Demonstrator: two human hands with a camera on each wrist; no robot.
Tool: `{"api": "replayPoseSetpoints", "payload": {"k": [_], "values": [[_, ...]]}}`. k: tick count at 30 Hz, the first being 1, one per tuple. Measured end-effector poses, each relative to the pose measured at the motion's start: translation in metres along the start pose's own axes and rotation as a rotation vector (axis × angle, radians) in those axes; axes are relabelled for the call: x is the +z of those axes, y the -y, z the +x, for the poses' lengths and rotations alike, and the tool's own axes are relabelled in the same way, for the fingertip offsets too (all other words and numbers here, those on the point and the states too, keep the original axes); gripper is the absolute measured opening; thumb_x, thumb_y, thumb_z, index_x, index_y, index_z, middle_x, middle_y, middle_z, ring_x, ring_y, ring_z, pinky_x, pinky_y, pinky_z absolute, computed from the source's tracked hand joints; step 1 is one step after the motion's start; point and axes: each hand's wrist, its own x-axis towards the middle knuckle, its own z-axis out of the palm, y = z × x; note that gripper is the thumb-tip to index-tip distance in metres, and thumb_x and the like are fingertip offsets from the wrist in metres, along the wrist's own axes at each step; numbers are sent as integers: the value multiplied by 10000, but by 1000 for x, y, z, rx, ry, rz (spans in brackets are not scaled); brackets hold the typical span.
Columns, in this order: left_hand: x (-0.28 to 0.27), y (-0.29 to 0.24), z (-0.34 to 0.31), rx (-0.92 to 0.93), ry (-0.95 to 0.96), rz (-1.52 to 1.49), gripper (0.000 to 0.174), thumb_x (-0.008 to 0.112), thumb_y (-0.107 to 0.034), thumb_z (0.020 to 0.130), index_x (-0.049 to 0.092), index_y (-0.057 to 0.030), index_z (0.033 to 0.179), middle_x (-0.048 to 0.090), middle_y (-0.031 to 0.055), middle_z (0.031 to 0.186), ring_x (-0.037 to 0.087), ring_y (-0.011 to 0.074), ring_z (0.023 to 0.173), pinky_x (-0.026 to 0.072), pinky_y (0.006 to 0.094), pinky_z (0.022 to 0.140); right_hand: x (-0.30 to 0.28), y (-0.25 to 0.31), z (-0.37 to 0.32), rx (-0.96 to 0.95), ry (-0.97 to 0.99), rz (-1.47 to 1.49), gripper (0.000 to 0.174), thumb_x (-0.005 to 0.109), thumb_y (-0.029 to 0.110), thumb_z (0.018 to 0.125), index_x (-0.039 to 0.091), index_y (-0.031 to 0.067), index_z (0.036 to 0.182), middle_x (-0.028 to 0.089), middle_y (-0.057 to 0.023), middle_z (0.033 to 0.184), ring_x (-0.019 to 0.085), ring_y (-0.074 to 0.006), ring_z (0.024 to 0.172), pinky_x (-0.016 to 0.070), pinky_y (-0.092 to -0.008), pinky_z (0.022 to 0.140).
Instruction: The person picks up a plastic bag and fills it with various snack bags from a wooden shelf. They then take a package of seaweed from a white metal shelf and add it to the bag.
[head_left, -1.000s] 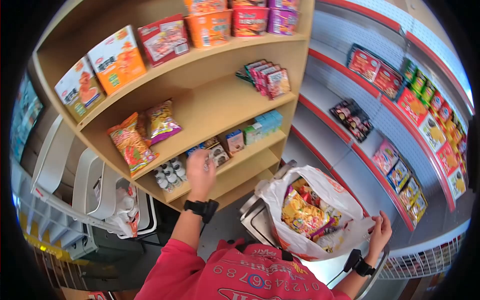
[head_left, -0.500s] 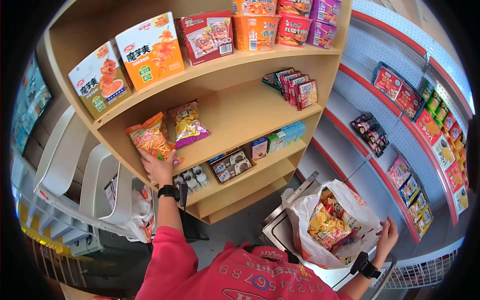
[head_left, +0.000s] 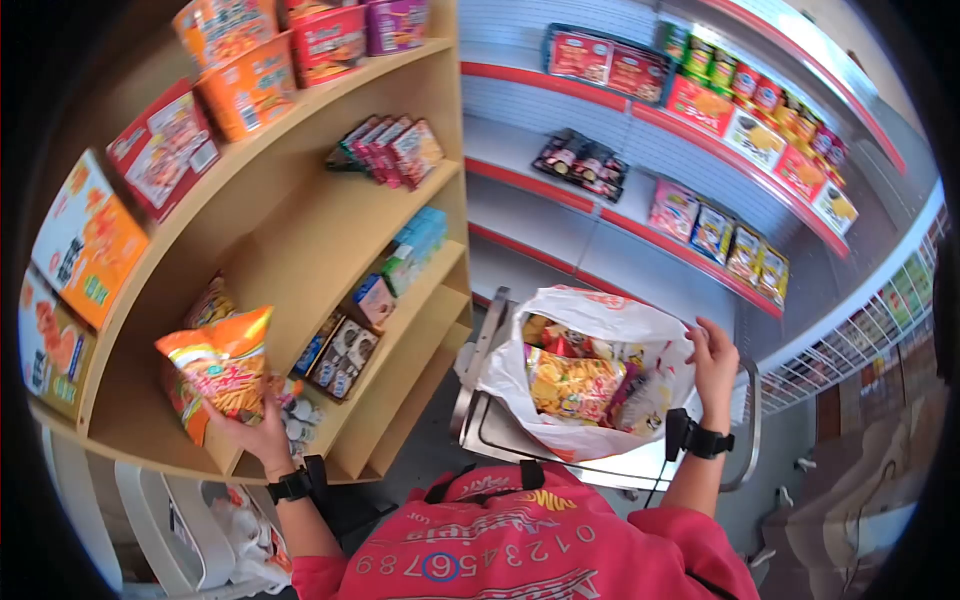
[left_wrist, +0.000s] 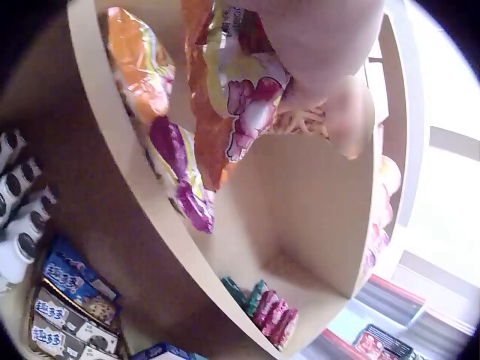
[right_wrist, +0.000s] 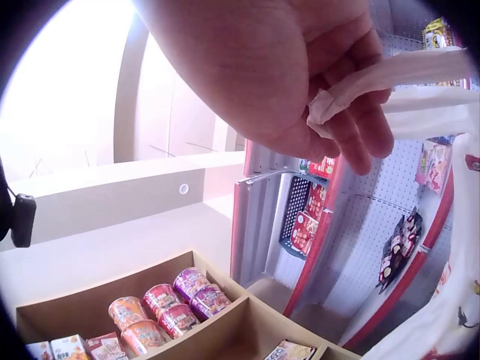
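An orange bag of snack sticks (head_left: 222,362) is gripped by its lower edge in my left hand (head_left: 255,430), lifted in front of the wooden shelf. In the left wrist view its printed packet hangs beneath the fingers, beside other snack bags (left_wrist: 139,67) on the same shelf. My right hand (head_left: 713,365) holds a handle of the white plastic bag (head_left: 505,375); the right wrist view shows the handle (right_wrist: 382,79) caught in curled fingers. Inside the open plastic bag lies a yellow snack bag (head_left: 575,385) among other packets.
The plastic bag stands on a metal cart (head_left: 480,425). Noodle cups (head_left: 250,90) and boxes line the upper wooden shelf (head_left: 300,230); cookie boxes (head_left: 340,350) and white bottles (head_left: 300,415) sit lower. White-and-red shelving (head_left: 560,265) stands right, with white baskets (head_left: 190,520) at lower left.
My left hand has reached the orange snack bag and lifted it off the shelf. The head view has turned right. My right hand stays at the plastic bag's edge.
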Motion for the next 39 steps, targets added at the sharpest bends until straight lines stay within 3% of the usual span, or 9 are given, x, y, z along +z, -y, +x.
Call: {"api": "replayPoseSetpoints", "payload": {"k": [6, 8, 10, 16, 19, 22, 33, 37, 39], "values": [[55, -122, -41, 133, 584, -730, 791, 783, -134, 629, 330, 0, 1264, 442, 134, 1178, 442, 260, 1088, 317, 389, 959, 2, 3, -5, 4, 27, 3, 234, 535, 95, 845, 586, -10, 1047, 648, -94, 787, 544, -80, 558, 448, -223, 503], [60, -193, -35, 533, 680, -793, 724, 801, -183, 587, 417, -35, 1183, 493, 114, 1081, 488, 274, 992, 351, 403, 886, -2, -1, -3, -3, 41, 89, 256, 493, 85, 870, 549, -18, 1097, 644, -99, 858, 535, -81, 547, 441, -213, 485], [64, -240, -57, 679, 821, -795, 662, 775, -208, 528, 502, -99, 1122, 510, 91, 1023, 484, 268, 967, 357, 439, 830, -13, 5, -3, 40, 28, 176, 264, 478, 85, 879, 532, -15, 1117, 638, -99, 895, 526, -78, 536, 435, -209, 474], [103, -316, -152, 1079, 1007, -762, 770, 733, -193, 550, 440, -246, 1260, 496, 90, 1049, 456, 277, 1017, 309, 552, 893, -54, 17, -11, 159, 12, 386, 237, 449, 131, 897, 538, 55, 1103, 629, -71, 974, 465, -37, 472, 315, -150, 416], [105, -336, -172, 1185, 1300, -634, 827, 740, -265, 576, 361, -287, 1312, 451, 124, 1161, 400, 312, 1126, 235, 623, 937, -63, 11, -20, 161, 110, 401, 236, 452, 135, 896, 542, 54, 1099, 633, -67, 961, 468, -39, 474, 326, -153, 428], [105, -346, -186, 1231, 1602, -574, 987, 670, -580, 605, 152, -287, 1392, 246, 192, 1378, 186, 394, 1295, 160, 669, 947, -63, 13, -26, 194, 197, 401, 229, 447, 118, 897, 549, 50, 1091, 634, -64, 952, 478, -41, 474, 333, -155, 436], [110, -316, -177, 976, 1511, -553, 918, 629, -550, 685, 155, -220, 1398, 204, 231, 1393, 171, 376, 1306, 180, 632, 955, -50, 10, -12, 110, 262, 389, 225, 434, 105, 905, 544, 25, 1084, 629, -76, 956, 501, -59, 504, 379, -172, 460], [98, -263, -131, 531, 1335, -869, 443, 627, -323, 759, 537, -86, 1122, 495, 144, 1167, 463, 293, 1099, 368, 417, 918, -42, -5, -9, 101, 204, 409, 232, 453, 123, 899, 545, 26, 1089, 629, -94, 953, 487, -49, 478, 386, -173, 432], [89, -222, -105, 399, 993, -769, 208, 633, -162, 749, 620, -60, 930, 588, 111, 975, 556, 278, 929, 449, 351, 808, -39, -6, -6, 110, 182, 375, 241, 458, 125, 899, 538, 23, 1102, 634, -82, 940, 471, -42, 464, 362, -167, 425]]}}
